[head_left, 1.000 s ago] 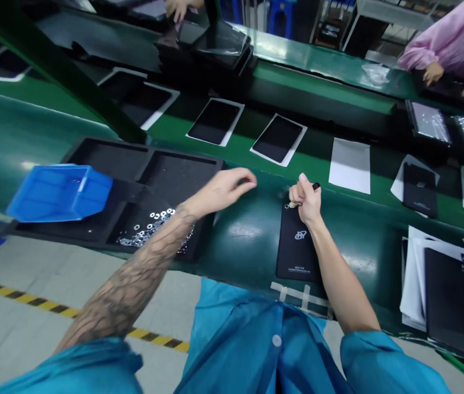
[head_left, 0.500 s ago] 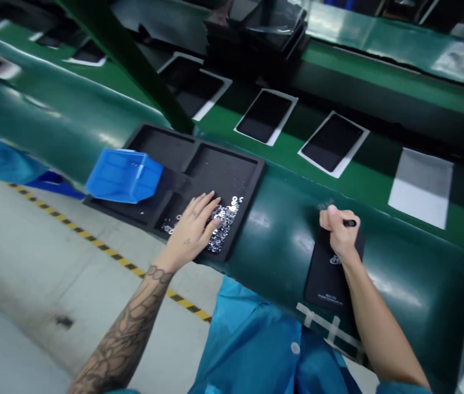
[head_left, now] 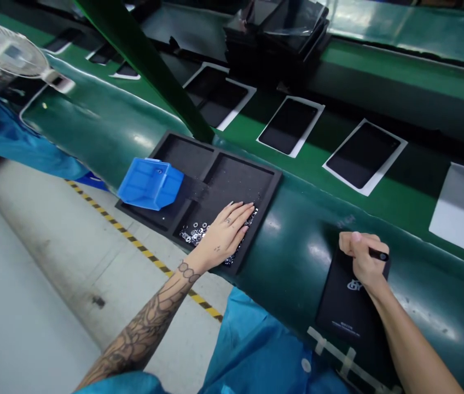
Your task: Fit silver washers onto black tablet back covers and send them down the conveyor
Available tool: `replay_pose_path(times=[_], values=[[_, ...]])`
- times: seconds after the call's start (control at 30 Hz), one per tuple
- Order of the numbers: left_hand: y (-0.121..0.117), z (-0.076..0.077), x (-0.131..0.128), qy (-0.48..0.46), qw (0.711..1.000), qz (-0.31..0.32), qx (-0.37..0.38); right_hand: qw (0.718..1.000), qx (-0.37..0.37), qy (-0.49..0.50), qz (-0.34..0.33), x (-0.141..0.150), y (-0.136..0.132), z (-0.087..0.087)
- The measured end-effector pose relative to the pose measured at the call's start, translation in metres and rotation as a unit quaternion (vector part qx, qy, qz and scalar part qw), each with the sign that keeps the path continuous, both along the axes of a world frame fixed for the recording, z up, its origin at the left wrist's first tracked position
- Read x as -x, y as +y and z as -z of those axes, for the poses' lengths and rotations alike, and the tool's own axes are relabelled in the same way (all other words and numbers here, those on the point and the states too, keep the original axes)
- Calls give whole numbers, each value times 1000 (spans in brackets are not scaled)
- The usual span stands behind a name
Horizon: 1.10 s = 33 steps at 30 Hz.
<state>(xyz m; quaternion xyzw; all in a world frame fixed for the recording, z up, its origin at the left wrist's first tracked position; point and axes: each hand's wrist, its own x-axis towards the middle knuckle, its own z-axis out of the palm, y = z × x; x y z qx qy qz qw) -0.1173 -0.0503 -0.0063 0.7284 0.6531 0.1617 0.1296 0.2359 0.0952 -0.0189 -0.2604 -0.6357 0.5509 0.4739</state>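
My left hand (head_left: 226, 232) lies palm down with fingers outstretched over small shiny metal rings (head_left: 193, 234) in a black compartmented tray (head_left: 271, 189). The rings show on both sides of the hand; those beneath it are hidden. At the right, my right hand (head_left: 365, 257) is closed around a black pen-like tool (head_left: 378, 255), whose rounded end sticks out past the fist. The tool's other end is hidden. Under this hand a black flat panel (head_left: 338, 306) with a pale logo and small print lies on the green bench mat. The fist covers its upper part.
A blue bin (head_left: 150, 183) sits on the tray's left part. Beyond the bench, dark panels on white sheets (head_left: 291, 126) lie along a green belt. A green post (head_left: 154, 76) rises behind the tray. A white fan (head_left: 12, 50) and another person's blue sleeve (head_left: 18, 139) are at the left.
My left hand has slid right across the metal rings, uncovering some on its left. My right hand keeps its grip on the tool above the panel. The view has shifted left.
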Motion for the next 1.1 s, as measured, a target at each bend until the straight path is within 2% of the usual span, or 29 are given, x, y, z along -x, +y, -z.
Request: replay_pose_path(times=[0.17, 0.37, 0.67, 0.73, 0.9, 1.1], values=[[-6, 0, 0, 5, 1000, 13, -27, 1000, -13, 5, -21, -1, -2, 0], [-6, 3, 6, 22, 997, 2, -74, 1000, 2, -12, 0, -1, -3, 5], [-2, -10, 13, 71, 993, -1, -95, 997, 1, -65, 52, 4, -6, 19], [-2, -8, 18, 50, 994, -17, -97, 996, 12, -65, 56, 8, -6, 19], [2, -3, 28, -35, 992, -103, -70, 993, 34, -66, 86, 17, -9, 10], [9, -10, 25, -62, 989, -125, -54, 991, 14, -69, 111, 23, -14, -2]])
